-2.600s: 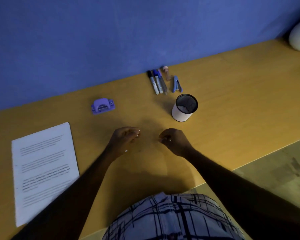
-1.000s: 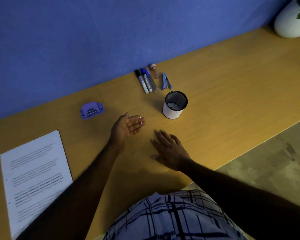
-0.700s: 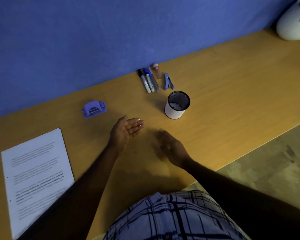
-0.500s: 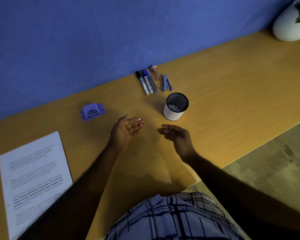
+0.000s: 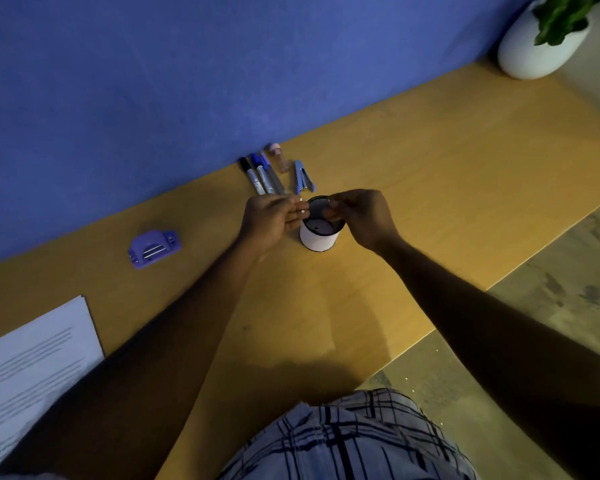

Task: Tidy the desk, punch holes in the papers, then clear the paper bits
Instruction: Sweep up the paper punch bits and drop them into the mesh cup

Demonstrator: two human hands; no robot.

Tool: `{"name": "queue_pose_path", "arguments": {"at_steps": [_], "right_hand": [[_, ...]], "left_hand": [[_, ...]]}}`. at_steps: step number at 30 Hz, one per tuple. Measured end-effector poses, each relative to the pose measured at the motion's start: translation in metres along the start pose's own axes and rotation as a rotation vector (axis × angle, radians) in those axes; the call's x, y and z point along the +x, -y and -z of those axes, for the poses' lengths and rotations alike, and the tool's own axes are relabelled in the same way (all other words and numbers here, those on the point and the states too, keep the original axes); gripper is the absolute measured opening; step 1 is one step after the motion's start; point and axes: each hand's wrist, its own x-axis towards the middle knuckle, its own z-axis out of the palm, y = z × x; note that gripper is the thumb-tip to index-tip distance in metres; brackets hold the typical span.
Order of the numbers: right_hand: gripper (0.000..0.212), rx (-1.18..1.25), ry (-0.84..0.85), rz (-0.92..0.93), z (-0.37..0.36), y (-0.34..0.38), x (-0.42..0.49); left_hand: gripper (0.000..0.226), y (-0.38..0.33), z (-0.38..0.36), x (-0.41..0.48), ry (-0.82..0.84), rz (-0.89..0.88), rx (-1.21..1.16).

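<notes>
Emptying collected paper bits, apparently: left hand (image 5: pixel 274 218) cupped palm-up beside the pen cup (image 5: pixel 318 229), right hand (image 5: pixel 357 216) pinching over its mouth, contents indiscernible. Advising brushing directly above the opening. Papers (image 5: pixel 32 368) lying well left.

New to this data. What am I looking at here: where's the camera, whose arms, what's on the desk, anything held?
There is no robot. A person wears one wide-angle camera on the head, looking down at their own bare arms. The left hand and right hand meet over a white cylindrical cup with a black mesh rim. Whether the fingers hold anything is too small to tell.

On the yellow wooden desk lie a row of marker pens, a small blue stapler, a purple plastic hole punch and a stack of printed white papers. A white round plant pot stands in the far corner.
</notes>
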Motion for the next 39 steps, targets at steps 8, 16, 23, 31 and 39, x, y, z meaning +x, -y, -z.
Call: {"name": "queue_pose_path", "arguments": {"at_steps": [8, 16, 23, 31, 39], "right_hand": [[0.013, -0.436, -0.006, 0.171, 0.009, -0.001, 0.026], [0.028, -0.352, 0.064, 0.292, 0.005, -0.005, 0.019], [0.021, -0.307, 0.004, 0.285, -0.006, -0.007, 0.017], [0.026, -0.294, 0.000, 0.255, -0.005, -0.005, 0.021], [0.015, -0.210, -0.027, 0.155, -0.009, -0.003, 0.023]], "left_hand": [[0.016, -0.006, -0.025, 0.027, -0.039, -0.095, 0.408], [0.017, -0.012, -0.034, 0.028, 0.035, -0.028, 0.362], [0.039, -0.019, -0.032, 0.020, 0.104, 0.117, 0.142], [0.048, -0.018, -0.020, 0.021, 0.107, 0.127, 0.135], [0.043, -0.019, -0.024, 0.013, 0.126, 0.123, 0.158]]}}
